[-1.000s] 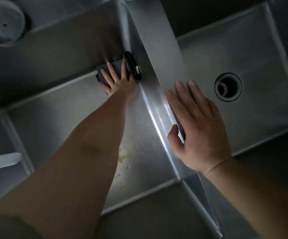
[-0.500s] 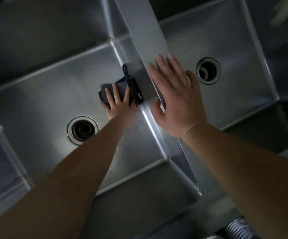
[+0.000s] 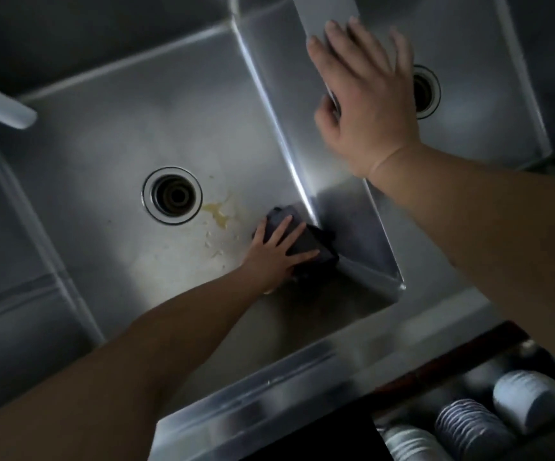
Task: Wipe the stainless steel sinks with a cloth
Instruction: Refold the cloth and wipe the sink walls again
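I count two sinks from up here. The left sink (image 3: pixel 110 134) fills the middle and left of the frame, and the right sink (image 3: pixel 488 104) shows only in the upper right corner. Each has one round drain: the left drain (image 3: pixel 172 195) is fully visible, the right drain (image 3: pixel 426 91) is half hidden behind my right hand. A flat steel divider (image 3: pixel 324 15) runs between the two basins.

My left hand (image 3: pixel 274 252) reaches down into the left sink, at centre frame, fingers spread and laid flat on one dark cloth (image 3: pixel 306 242). The cloth lies on the sink floor, pushed into the near right corner where floor and walls meet. Just left of it, between cloth and drain, there is one yellowish stain (image 3: pixel 218 212) with a scatter of small pale crumbs below it.

My right hand (image 3: pixel 365 98) sits in the upper right, fingers straight and slightly fanned, palm resting on the divider; it is a little blurred.

One pale spout-like bar (image 3: pixel 1 106) juts in from the left edge. In the lower right corner, below the counter edge (image 3: pixel 246 394), I make out three stacks of pale dishes (image 3: pixel 468 424), soft and out of focus.
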Tool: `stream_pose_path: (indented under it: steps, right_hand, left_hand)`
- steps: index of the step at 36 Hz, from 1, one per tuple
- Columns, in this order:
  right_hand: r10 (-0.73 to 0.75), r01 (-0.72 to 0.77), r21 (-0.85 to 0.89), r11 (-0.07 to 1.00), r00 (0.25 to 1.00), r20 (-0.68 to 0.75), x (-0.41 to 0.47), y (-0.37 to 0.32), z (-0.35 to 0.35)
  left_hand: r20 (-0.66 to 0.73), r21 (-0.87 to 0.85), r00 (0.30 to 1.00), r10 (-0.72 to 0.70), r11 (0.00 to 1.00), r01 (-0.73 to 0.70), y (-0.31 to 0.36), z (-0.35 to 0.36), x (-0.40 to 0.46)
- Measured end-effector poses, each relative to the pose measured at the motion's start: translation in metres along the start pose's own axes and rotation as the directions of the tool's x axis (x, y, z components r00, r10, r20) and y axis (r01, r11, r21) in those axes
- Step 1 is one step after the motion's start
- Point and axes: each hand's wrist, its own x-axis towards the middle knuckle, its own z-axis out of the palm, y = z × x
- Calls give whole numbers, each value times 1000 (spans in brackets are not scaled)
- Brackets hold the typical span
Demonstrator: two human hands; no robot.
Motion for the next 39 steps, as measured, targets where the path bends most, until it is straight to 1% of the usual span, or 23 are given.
stream_pose_path:
  steps: [2,5,7,9,10,12,14,15,16,18,20,22,23,24,27,29,31,33,36,37,39]
  right_hand:
    - [-8,8,-38,999,1000,3,-1,-3,-2]
    - [-17,19,-75,997,1000,18,-11,-14,-1]
    - [-109,114,-84,990,992,71,-29,-27,6]
    - [-258,271,-94,958,957,135,-53,-40,17]
    - [-311,322,-65,945,940,140,-65,-47,23]
    - [-375,373,44,927,913,163,-87,-60,36]
    - [-423,403,130,906,857,295,-104,-71,54]
    - [-413,382,157,911,825,385,-109,-75,64]
    - [-363,321,170,932,803,473,-112,-77,75]
    - [-187,94,184,979,781,596,-110,-81,95]
    - [-10,-142,184,973,766,643,-102,-81,113]
    - [104,-289,174,941,739,666,-93,-80,131]
    - [128,-321,171,931,729,673,-89,-79,140]
    - [130,-321,171,931,732,669,-86,-80,149]
    - [72,-229,190,955,799,597,-76,-81,173]
    - [31,-168,209,963,845,534,-69,-84,187]
    - [25,-154,214,965,861,508,-60,-86,198]
    - [47,-186,216,959,851,523,-52,-88,206]
    - [120,-284,256,924,851,511,-52,-97,213]
    - [148,-330,293,897,850,505,-53,-100,213]
    - [164,-419,371,829,815,555,-54,-106,210]
  left_hand:
    - [9,-24,998,-63,998,63,6,-2,-7]
    - [42,-94,978,-202,974,205,12,4,-22]
    - [80,-133,951,-297,943,306,8,13,-37]
    - [99,-176,920,-378,904,390,0,24,-56]
    - [91,-200,906,-413,884,423,-6,30,-65]
    - [50,-264,882,-469,845,464,-18,39,-83]
    - [-29,-296,866,-500,831,470,-30,45,-92]
    - [-69,-296,861,-504,834,465,-36,47,-93]
    - [-105,-289,858,-503,841,457,-41,48,-91]
    - [-159,-280,845,-510,845,456,-54,47,-80]
    - [-225,-298,815,-534,834,464,-65,40,-64]
    - [-293,-307,784,-547,830,465,-80,28,-44]
    - [-310,-306,774,-552,829,468,-91,21,-33]
    - [-320,-300,767,-556,827,475,-103,13,-23]
    - [-319,-325,740,-592,802,502,-143,-12,3]
    - [-301,-378,698,-650,753,538,-171,-28,13]
    - [-290,-386,656,-697,712,586,-197,-41,20]
    - [-267,-374,648,-713,697,612,-224,-52,23]
    - [-253,-353,622,-741,669,653,-258,-60,18]
    - [-250,-362,607,-754,654,664,-266,-62,15]
    - [-241,-383,578,-779,624,681,-273,-64,13]
